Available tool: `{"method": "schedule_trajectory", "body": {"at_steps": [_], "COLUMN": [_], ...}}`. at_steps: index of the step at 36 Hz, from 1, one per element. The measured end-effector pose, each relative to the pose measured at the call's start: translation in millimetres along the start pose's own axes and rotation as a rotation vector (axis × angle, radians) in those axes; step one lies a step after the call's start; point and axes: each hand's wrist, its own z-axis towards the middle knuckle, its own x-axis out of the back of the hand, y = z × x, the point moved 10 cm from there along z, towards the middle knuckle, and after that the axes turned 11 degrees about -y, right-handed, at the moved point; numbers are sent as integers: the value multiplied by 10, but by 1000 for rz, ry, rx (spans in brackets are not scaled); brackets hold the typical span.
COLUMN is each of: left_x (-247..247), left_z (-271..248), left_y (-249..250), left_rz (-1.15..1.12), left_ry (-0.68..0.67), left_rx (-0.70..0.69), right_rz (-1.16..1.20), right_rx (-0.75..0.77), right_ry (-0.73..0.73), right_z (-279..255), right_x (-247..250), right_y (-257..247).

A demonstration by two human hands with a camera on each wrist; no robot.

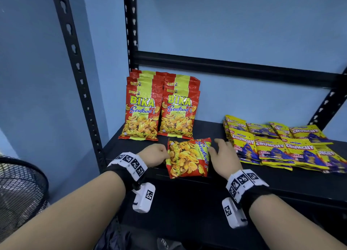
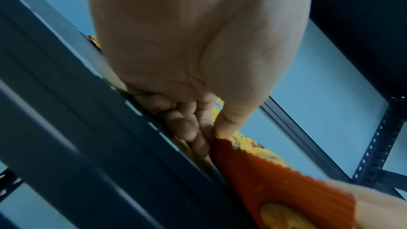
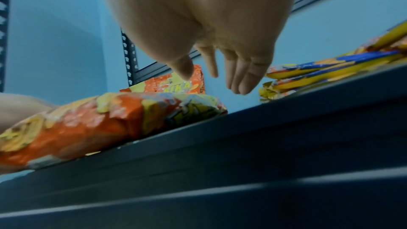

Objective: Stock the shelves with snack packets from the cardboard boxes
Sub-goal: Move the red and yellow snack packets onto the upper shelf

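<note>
A: What is seen from the head view?
B: A red snack packet (image 1: 188, 158) is laid flat at the front edge of the black shelf (image 1: 266, 176), in front of the standing red packets (image 1: 159, 107). Its left edge is pinched by the left hand (image 1: 156, 155); the right hand (image 1: 222, 156) is held just beside its right edge.

A: And the left wrist view?
B: The packet's (image 2: 275, 177) crimped edge is clamped by thumb and curled fingers (image 2: 187, 128).

A: The right wrist view?
B: The fingers (image 3: 240, 74) are shown straight and apart, with nothing held, above the shelf (image 3: 286, 124).

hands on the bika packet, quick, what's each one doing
Left hand: pinches the edge of the loose Bika packet on the shelf.
Right hand: open, fingers straight, beside the packet, holding nothing.
</note>
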Motion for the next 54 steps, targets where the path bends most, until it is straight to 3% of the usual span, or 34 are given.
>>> {"method": "schedule_trajectory", "body": {"at_steps": [4, 11, 18, 25, 29, 38, 44, 47, 50, 54], "left_x": [52, 21, 42, 42, 41, 57, 190, 289, 319, 334], "left_z": [-26, -35, -4, -31, -44, -59, -98, -101, -95, -85], "left_y": [-65, 6, -88, -137, -143, -177, -224, -310, -357, -401], "left_rz": [-32, 55, 40, 8, -16, -81, -128, -232, -318, -348], "left_ry": [47, 76, 114, 115, 114, 90, 174, 233, 258, 293], "left_rx": [0, -49, -24, -43, -55, -95, -108, -126, -125, -112], "right_rz": [58, 174, 728, 920, 945, 1059, 734, 800, 925, 865], "right_rx": [-179, -139, -130, -99, -44, 16, 53, -3, 28, 40], "right_ry": [-85, -120, -177, -231, -209, -314, -208, -200, -315, -317], "right_z": [95, 139, 175, 128, 123, 56, 22, -10, -71, -92], "right_x": [-98, -185, -368, -360, -263, -257, -71, -86, -162, -164], "right_y": [252, 196, 107, -88, -183, -335, -272, -164, -189, -157]}}
